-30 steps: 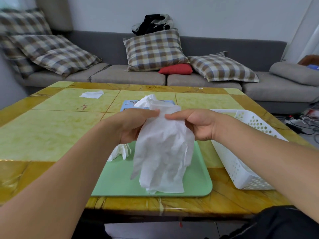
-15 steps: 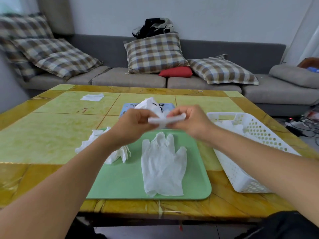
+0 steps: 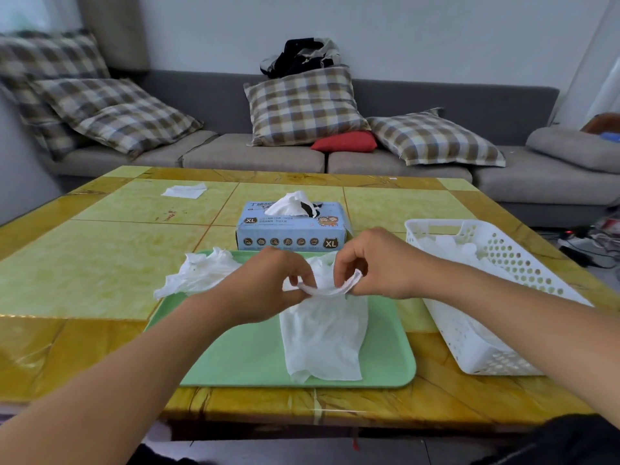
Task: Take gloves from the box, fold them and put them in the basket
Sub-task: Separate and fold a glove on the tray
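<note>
A white glove (image 3: 323, 337) lies on the green tray (image 3: 248, 360), its far end lifted and doubled over. My left hand (image 3: 268, 283) and my right hand (image 3: 379, 263) both pinch that folded edge just above the tray. A blue glove box (image 3: 292, 229) marked XL stands behind the tray with a white glove poking out of its top. At the right stands a white perforated basket (image 3: 496, 297) with white gloves inside. A crumpled white glove (image 3: 198, 273) lies over the tray's far left corner.
The yellow-tiled table (image 3: 84, 263) holds a white scrap (image 3: 184, 190) at the far left. A grey sofa (image 3: 255, 156) with checked cushions runs behind the table. Cables lie on the floor at the right.
The glove hung in the air from both hands; it has come down flat onto the tray, and my hands now bring its far edge back over it.
</note>
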Demonstrator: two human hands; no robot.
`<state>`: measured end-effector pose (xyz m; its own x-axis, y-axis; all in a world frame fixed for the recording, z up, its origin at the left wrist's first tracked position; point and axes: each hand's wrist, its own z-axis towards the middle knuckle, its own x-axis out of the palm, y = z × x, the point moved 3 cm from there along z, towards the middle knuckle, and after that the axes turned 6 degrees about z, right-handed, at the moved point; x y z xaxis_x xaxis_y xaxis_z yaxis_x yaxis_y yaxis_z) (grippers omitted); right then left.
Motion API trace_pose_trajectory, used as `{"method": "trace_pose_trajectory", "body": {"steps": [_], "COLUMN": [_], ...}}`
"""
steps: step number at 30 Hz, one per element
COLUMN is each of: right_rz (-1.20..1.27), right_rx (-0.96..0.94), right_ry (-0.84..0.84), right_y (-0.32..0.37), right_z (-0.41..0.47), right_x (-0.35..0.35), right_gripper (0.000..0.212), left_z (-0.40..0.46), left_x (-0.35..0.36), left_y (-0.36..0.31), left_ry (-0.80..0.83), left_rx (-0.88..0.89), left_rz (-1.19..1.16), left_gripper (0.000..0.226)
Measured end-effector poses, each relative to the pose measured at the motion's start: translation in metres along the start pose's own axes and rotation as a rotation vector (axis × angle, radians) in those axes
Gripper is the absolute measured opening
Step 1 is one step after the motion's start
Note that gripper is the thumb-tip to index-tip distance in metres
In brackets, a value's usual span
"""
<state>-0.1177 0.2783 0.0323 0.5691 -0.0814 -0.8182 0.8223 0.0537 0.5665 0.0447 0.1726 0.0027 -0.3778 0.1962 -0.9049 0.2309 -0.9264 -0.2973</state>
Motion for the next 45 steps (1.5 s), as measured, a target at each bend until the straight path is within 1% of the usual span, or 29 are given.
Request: {"method": "trace_pose_trajectory", "body": {"steps": [1, 2, 4, 5, 6, 8, 9, 10, 12, 13, 16, 18, 19, 20, 21, 23, 24, 25, 27, 28, 30, 32, 33, 35, 37, 40, 42, 45], "right_rz": [-0.030, -0.040, 0.046, 0.161, 0.308, 0.613, 0.721, 0.790, 0.858, 0.888, 1.014, 0.969, 0.938, 0.926, 0.903, 0.782, 0.727, 0.688, 0.626, 0.577, 0.454, 0.372, 0.341, 0.267, 0.196, 0.126, 0.091, 0.044], "right_rx": [-0.022, -0.046, -0.070, -0.062, -0.037, 0.043, 0.077, 0.104, 0.153, 0.183, 0.325, 0.418, 0.425, 0.388, 0.305, 0.083, -0.007, -0.060, -0.080, -0.075, -0.035, 0.038, 0.066, 0.099, 0.118, 0.111, 0.108, 0.085], "right_ry": [-0.045, -0.111, -0.266, -0.322, -0.363, -0.407, -0.409, -0.407, -0.397, -0.387, -0.358, -0.360, -0.382, -0.428, -0.496, -0.624, -0.652, -0.653, -0.599, -0.546, -0.387, -0.183, -0.078, 0.086, 0.150, 0.196, 0.210, 0.253], "right_y": [0.003, 0.005, 0.009, 0.012, 0.016, 0.020, 0.021, 0.022, 0.022, 0.019, 0.004, -0.006, -0.008, -0.007, -0.004, 0.004, 0.009, 0.010, 0.007, 0.004, -0.010, -0.028, -0.034, -0.040, -0.038, -0.035, -0.032, -0.025], "right_z": [-0.001, -0.002, -0.002, -0.002, -0.001, -0.001, 0.000, 0.001, 0.004, 0.006, 0.014, 0.020, 0.022, 0.025, 0.026, 0.025, 0.024, 0.022, 0.017, 0.016, 0.012, 0.007, 0.003, -0.004, -0.008, -0.007, -0.005, -0.003], "right_x": [-0.005, -0.010, -0.021, -0.027, -0.033, -0.043, -0.047, -0.049, -0.047, -0.043, -0.028, -0.021, -0.023, -0.027, -0.036, -0.055, -0.062, -0.064, -0.056, -0.047, -0.024, -0.002, 0.006, 0.016, 0.018, 0.017, 0.018, 0.021], "right_gripper": [0.023, 0.024, 0.017, 0.009, 0.006, 0.016, 0.020, 0.024, 0.028, 0.027, 0.019, 0.020, 0.015, 0.009, 0.007, 0.011, 0.014, 0.016, 0.016, 0.015, 0.013, 0.013, 0.011, 0.018, 0.028, 0.025, 0.024, 0.023], "left_z": [0.002, 0.003, 0.009, 0.012, 0.016, 0.023, 0.025, 0.026, 0.029, 0.030, 0.037, 0.042, 0.045, 0.049, 0.052, 0.055, 0.054, 0.053, 0.045, 0.037, 0.023, 0.011, 0.006, -0.002, -0.008, -0.009, -0.008, -0.010], "left_x": [-0.004, -0.009, -0.024, -0.033, -0.043, -0.056, -0.060, -0.061, -0.057, -0.055, -0.044, -0.036, -0.034, -0.036, -0.041, -0.060, -0.067, -0.070, -0.061, -0.050, -0.024, -0.006, 0.001, 0.013, 0.020, 0.021, 0.016, 0.012], "left_y": [-0.004, -0.007, -0.011, -0.012, -0.015, -0.019, -0.021, -0.022, -0.022, -0.021, -0.009, -0.002, -0.001, 0.000, -0.002, -0.009, -0.013, -0.014, -0.014, -0.012, -0.004, 0.005, 0.006, 0.002, -0.007, -0.016, -0.018, -0.017], "left_ry": [-0.076, -0.171, -0.335, -0.381, -0.406, -0.415, -0.408, -0.396, -0.354, -0.336, -0.280, -0.255, -0.273, -0.318, -0.380, -0.499, -0.530, -0.525, -0.420, -0.341, -0.184, -0.038, 0.070, 0.253, 0.314, 0.312, 0.315, 0.372], "left_rx": [0.015, -0.012, -0.153, -0.226, -0.282, -0.340, -0.357, -0.383, -0.475, -0.532, -0.676, -0.697, -0.674, -0.628, -0.563, -0.406, -0.343, -0.304, -0.307, -0.327, -0.325, -0.244, -0.186, -0.095, -0.047, -0.020, -0.004, 0.008], "left_rz": [0.003, -0.033, -0.256, -0.415, -0.582, -0.903, -1.024, -1.102, -1.155, -1.144, -1.028, -0.948, -0.919, -0.904, -0.894, -0.844, -0.812, -0.796, -0.774, -0.715, -0.511, -0.310, -0.209, -0.054, 0.009, 0.019, 0.085, 0.129], "left_gripper": [0.009, 0.011, 0.010, 0.010, 0.012, 0.012, 0.011, 0.016, 0.024, 0.026, 0.021, 0.019, 0.018, 0.019, 0.022, 0.023, 0.022, 0.020, 0.012, 0.010, 0.008, 0.008, 0.008, 0.011, 0.015, 0.017, 0.018, 0.017]}}
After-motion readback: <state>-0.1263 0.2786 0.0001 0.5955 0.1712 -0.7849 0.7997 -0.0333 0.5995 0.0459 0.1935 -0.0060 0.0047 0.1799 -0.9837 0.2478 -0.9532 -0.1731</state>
